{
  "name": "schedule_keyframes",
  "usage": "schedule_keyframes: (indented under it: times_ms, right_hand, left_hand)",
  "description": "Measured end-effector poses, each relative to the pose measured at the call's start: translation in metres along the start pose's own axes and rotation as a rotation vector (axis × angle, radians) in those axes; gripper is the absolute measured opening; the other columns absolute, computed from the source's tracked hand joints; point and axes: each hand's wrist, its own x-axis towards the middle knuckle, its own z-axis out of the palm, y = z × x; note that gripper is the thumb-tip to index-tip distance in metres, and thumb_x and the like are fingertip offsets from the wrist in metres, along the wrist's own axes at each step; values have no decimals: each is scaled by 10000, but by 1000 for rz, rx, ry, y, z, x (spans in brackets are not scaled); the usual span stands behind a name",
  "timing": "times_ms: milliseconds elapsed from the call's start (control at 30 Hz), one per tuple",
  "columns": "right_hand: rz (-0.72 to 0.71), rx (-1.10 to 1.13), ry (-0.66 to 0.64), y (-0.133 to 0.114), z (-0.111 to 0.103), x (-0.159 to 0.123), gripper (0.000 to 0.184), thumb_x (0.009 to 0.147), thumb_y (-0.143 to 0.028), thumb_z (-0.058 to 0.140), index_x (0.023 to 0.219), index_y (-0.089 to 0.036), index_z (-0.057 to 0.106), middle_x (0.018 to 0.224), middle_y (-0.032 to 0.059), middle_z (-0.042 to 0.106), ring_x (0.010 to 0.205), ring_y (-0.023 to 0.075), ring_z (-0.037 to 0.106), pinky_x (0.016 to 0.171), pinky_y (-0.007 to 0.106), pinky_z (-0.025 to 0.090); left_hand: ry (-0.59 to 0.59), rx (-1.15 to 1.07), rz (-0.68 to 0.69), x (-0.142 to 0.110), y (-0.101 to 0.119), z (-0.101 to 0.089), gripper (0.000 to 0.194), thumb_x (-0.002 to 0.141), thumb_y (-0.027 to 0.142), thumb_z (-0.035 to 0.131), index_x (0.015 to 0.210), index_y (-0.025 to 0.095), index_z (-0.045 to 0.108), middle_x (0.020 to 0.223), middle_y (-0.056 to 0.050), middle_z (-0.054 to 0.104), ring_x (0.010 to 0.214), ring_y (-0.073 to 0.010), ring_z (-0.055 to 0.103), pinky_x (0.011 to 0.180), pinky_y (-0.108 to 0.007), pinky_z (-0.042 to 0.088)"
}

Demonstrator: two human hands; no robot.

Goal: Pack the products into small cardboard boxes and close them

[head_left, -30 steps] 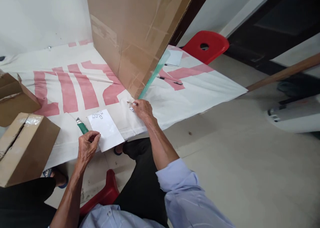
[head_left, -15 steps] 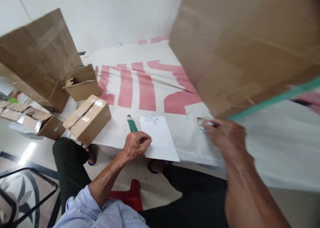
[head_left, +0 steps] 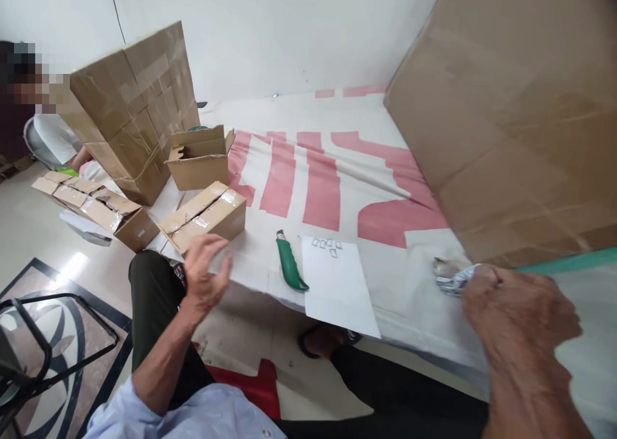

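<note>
My left hand (head_left: pixel 205 273) is raised with its fingers apart and holds nothing, in front of a small taped carton (head_left: pixel 214 217). My right hand (head_left: pixel 525 307) is curled at the right, by the large cardboard sheet or box side. A crumpled, partly shiny brown-and-white scrap (head_left: pixel 452 277) sticks out from its fingertips; the fingers' far side is hidden. Between my hands lies a green utility knife (head_left: pixel 290 262) with its blade end pointing away. Beside it is a white paper (head_left: pixel 340 291) with several small drawn boxes.
A small open carton (head_left: pixel 200 169), a tall taped cardboard box (head_left: pixel 139 105) and a long low carton (head_left: pixel 103 211) stand at the left. The large cardboard piece (head_left: pixel 520 137) rises at the right. A person (head_left: pixel 55 134) sits far left. A red stool (head_left: pixel 250 384) is below.
My left hand has moved left, away from the paper, and its fingers have opened. The view has swung left, bringing the seated person into sight. My right hand stays by the scrap.
</note>
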Motion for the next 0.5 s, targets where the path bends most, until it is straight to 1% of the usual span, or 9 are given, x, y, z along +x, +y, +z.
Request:
schedule_keyframes:
  times_ms: [33, 67, 100, 167, 233, 300, 367, 433, 500]
  right_hand:
    - [31, 24, 16, -2, -3, 0, 540, 945, -347, 399, 1041, -50, 840, 797, 184, 616, 579, 246, 401, 524, 366, 268]
    - [76, 52, 33, -4, -7, 0, 520, 925, -347, 430, 1063, -53, 836, 804, 183, 625, 617, 264, 451, 541, 373, 292]
    - [111, 86, 58, -7, -10, 1, 498, 899, -339, 462, 1084, -64, 833, 814, 183, 639, 672, 289, 508, 564, 382, 320]
    - [116, 158, 128, -11, -14, 1, 466, 841, -303, 506, 1091, -81, 830, 814, 200, 666, 804, 345, 600, 617, 407, 369]
    - [121, 198, 154, -15, -15, 0, 433, 801, -275, 529, 1051, -96, 833, 798, 227, 687, 901, 381, 645, 659, 432, 404]
    - [148, 218, 130, -17, -16, -1, 379, 788, -264, 538, 993, -140, 833, 769, 226, 695, 894, 378, 661, 676, 439, 426]
    - [202, 236, 97, -20, -16, -4, 296, 778, -264, 548, 904, -224, 813, 703, 171, 678, 767, 346, 639, 659, 430, 427]
    - [270, 249, 66, -22, -18, -5, 175, 751, -279, 577, 761, -293, 750, 600, 95, 607, 592, 295, 536, 610, 409, 402]
    - [307, 260, 23, -23, -20, -6, 106, 709, -279, 613, 616, -305, 655, 515, 46, 509, 486, 238, 402, 559, 381, 360]
  left_hand:
    - [48, 104, -18, 5, -13, -16, 208, 945, 212, 734, 1153, 224, 736, 1146, -102, 742, 1102, -246, 724, 1001, -439, 606]
    - [82, 181, -55, 9, -27, -31, 295, 931, 268, 769, 1217, 225, 714, 1230, -117, 714, 1199, -277, 691, 1075, -490, 573]
    - [75, 237, -96, 13, -42, -44, 464, 897, 352, 819, 1315, 219, 670, 1344, -146, 667, 1304, -314, 641, 1136, -534, 533]
    - [-25, 277, -193, 17, -70, -61, 869, 793, 516, 905, 1512, 207, 525, 1553, -208, 527, 1482, -380, 506, 1211, -580, 462]
    - [-160, 226, -301, 19, -91, -70, 1086, 741, 591, 924, 1609, 197, 403, 1633, -239, 437, 1547, -404, 434, 1242, -590, 425]
    - [-280, 127, -384, 20, -103, -73, 1162, 728, 600, 926, 1646, 194, 342, 1656, -243, 406, 1556, -405, 426, 1247, -579, 422]
    - [-355, 45, -419, 22, -106, -73, 1162, 723, 569, 929, 1652, 205, 333, 1656, -226, 410, 1543, -397, 444, 1248, -563, 425]
    - [-387, 3, -417, 24, -104, -73, 1116, 714, 523, 929, 1627, 214, 366, 1628, -200, 449, 1511, -385, 482, 1245, -552, 429]
    - [-414, -33, -398, 26, -101, -74, 1044, 713, 488, 917, 1581, 208, 411, 1567, -179, 510, 1451, -368, 541, 1225, -538, 455]
